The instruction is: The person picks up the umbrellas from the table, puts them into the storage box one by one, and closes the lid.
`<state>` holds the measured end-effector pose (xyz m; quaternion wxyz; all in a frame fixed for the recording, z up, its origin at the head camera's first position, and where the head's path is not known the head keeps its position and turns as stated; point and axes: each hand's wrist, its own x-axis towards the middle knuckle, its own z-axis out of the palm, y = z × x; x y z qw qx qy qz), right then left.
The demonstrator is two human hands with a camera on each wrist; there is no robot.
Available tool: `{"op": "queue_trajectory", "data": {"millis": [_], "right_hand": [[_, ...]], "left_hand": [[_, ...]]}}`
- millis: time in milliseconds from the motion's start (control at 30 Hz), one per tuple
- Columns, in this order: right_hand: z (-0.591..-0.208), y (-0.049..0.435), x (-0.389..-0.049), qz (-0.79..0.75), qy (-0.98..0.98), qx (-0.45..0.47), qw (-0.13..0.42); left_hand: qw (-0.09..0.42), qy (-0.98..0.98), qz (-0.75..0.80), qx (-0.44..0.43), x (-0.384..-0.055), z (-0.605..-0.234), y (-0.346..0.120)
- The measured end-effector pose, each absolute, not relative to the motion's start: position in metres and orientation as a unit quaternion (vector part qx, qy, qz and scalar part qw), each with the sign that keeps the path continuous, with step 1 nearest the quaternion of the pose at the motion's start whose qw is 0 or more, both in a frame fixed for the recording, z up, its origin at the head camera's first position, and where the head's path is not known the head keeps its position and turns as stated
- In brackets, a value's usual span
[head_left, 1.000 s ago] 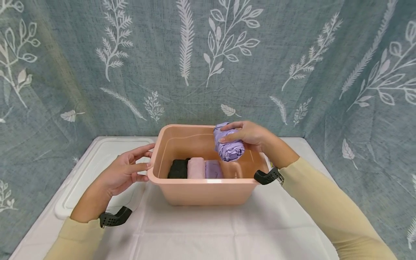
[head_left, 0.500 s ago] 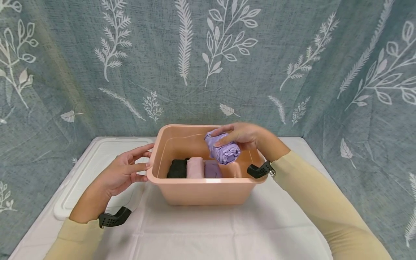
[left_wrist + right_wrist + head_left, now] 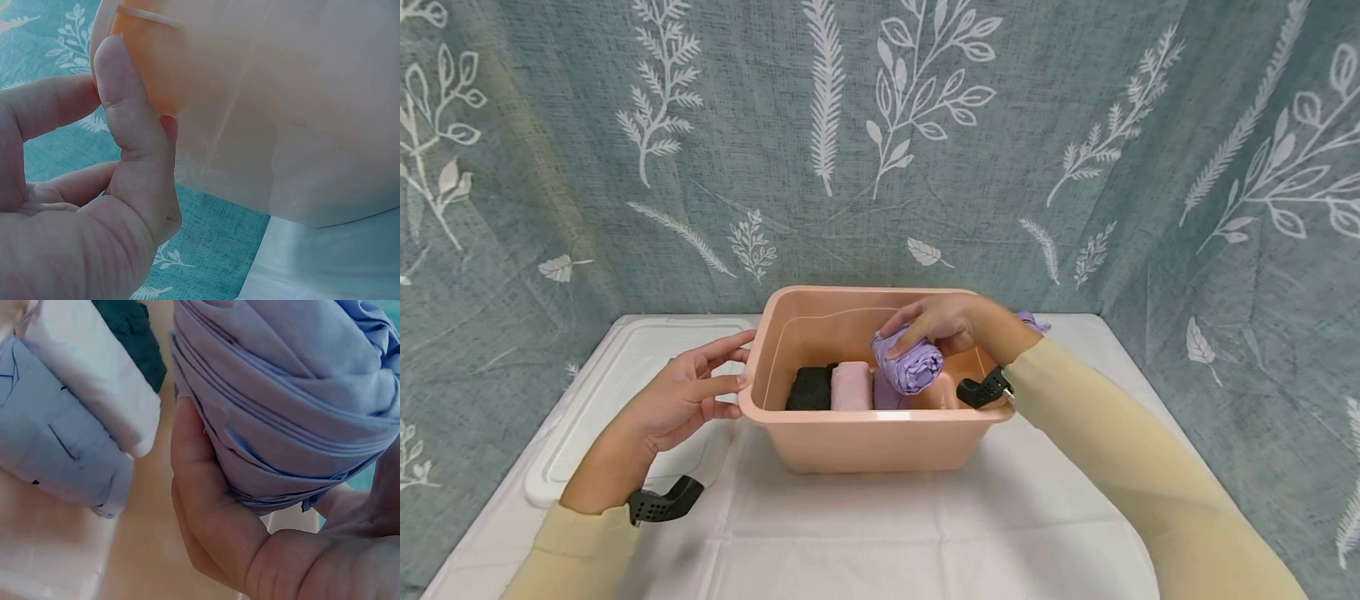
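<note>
My right hand (image 3: 951,321) grips a rolled lavender cloth (image 3: 913,368), thumb and fingers around its side. The roll is inside the peach plastic bin (image 3: 872,442), with its spiral end facing me. In the bin stand a black cloth roll (image 3: 809,389), a pink cloth roll (image 3: 852,387) and a purple cloth roll (image 3: 887,393), side by side. The held roll partly covers the purple one in the head view; the right wrist view shows them apart. My left hand (image 3: 688,392) touches the bin's left rim from outside, fingers spread.
A white lid (image 3: 625,367) lies on the table left of the bin. More purple cloth (image 3: 1033,322) shows behind my right forearm, beyond the bin. A patterned blue-green curtain (image 3: 880,150) encloses the white-covered table (image 3: 850,533) at the back and sides.
My right hand has moved left and down into the bin with the lavender roll, close to the purple roll. Purple cloth behind the forearm has come into view. The left hand keeps its place.
</note>
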<state>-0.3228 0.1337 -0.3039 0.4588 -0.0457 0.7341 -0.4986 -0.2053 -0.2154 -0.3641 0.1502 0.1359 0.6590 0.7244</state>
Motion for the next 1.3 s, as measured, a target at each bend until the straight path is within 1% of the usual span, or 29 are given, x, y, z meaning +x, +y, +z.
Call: {"op": "queue_trajectory", "data": {"millis": [467, 667, 1033, 1300], "right_hand": [[-0.322, 0.124, -0.333, -0.403, 0.773, -0.041, 0.488], [-0.328, 0.124, -0.333, -0.387, 0.769, -0.044, 0.507], [-0.338, 0.118, -0.331, -0.356, 0.791, -0.021, 0.497], [-0.334, 0.112, -0.329, -0.284, 0.825, -0.048, 0.486]], "left_hand": [[0.147, 0.654, 0.731, 0.13, -0.205, -0.365, -0.215], [0.149, 0.654, 0.73, 0.134, -0.206, -0.365, -0.215], [0.153, 0.652, 0.731, 0.134, -0.206, -0.364, -0.216], [0.153, 0.654, 0.729, 0.132, -0.206, -0.362, -0.216]]}}
